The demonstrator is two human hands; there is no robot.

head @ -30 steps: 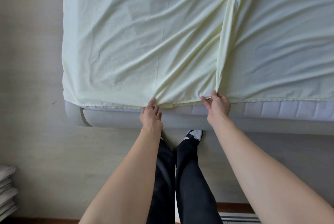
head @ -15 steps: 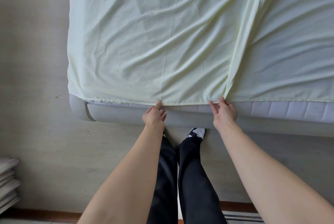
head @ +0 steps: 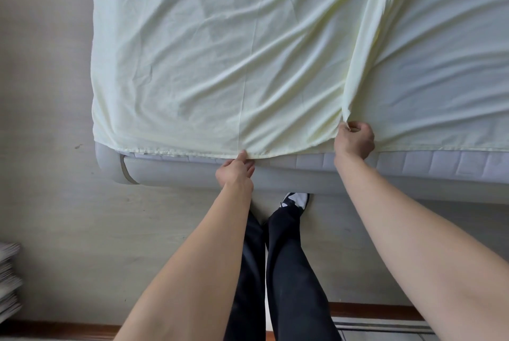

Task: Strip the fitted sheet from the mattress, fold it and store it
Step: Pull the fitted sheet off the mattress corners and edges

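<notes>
While the sheet (head: 220,65) covers the mattress (head: 413,161), its hem is pinched by the left hand (head: 235,172) at lower centre, and a fold is gripped by the right hand (head: 355,139).

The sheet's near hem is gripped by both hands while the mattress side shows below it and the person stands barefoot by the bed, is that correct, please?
Not quite: the head view shows a black-and-white shoe, not a bare foot. The rest holds: the left hand and right hand grip the sheet, with the mattress side showing below.

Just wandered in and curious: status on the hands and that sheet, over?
Left hand pinching fitted sheet hem at mattress edge. Right hand gripping a raised fold. Nothing in the way.
</notes>
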